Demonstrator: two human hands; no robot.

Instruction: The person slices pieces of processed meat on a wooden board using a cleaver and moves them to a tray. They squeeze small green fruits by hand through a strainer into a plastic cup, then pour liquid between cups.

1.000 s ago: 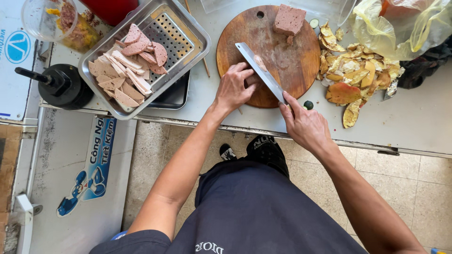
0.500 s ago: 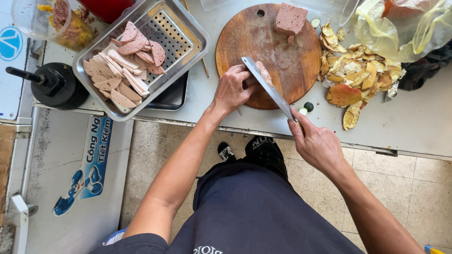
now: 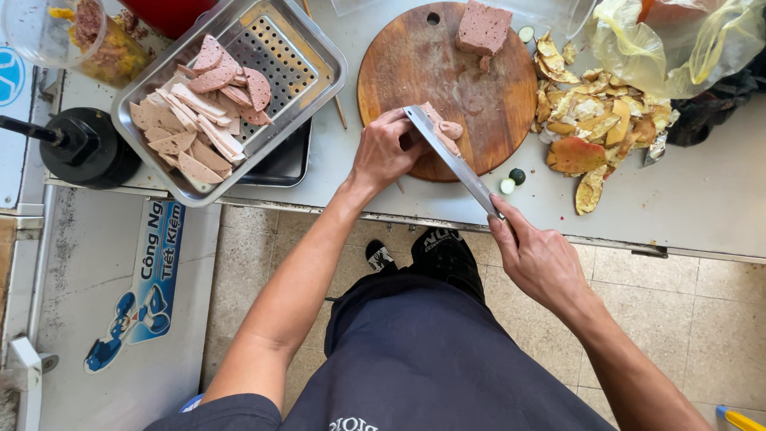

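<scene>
The right hand (image 3: 542,259) is closed tight around the handle of one long knife (image 3: 455,160). The handle is hidden inside the fist. The flat blade sticks out from the hand and points up and to the left, over the near edge of one round wooden cutting board (image 3: 447,88). A few thin pink meat slices (image 3: 444,129) lie on the flat of the blade near its tip.

The left hand (image 3: 387,152) is curled at the near edge of the board, just beside the blade. Its fingertips touch the blade and the slices on it. It is not clear if the fingers are pinching a slice or only pushing.

At the far side of the board sits one big block of pink meat (image 3: 482,28). It is well apart from the knife.

To the left of the board is one metal tray (image 3: 231,92) with holes in its floor. It holds a heap of cut meat slices (image 3: 199,116), too many and too piled up to count. The tray rests on top of another darker tray. One black round tool with a handle (image 3: 84,148) stands left of the trays.

To the right of the board is a pile of yellow and orange peels (image 3: 594,120). Three small round cucumber ends show: two (image 3: 512,180) just below the board and one up by the meat block. Behind the peels lies a yellow plastic bag (image 3: 678,36).

All of it sits on one grey table (image 3: 702,199).
</scene>
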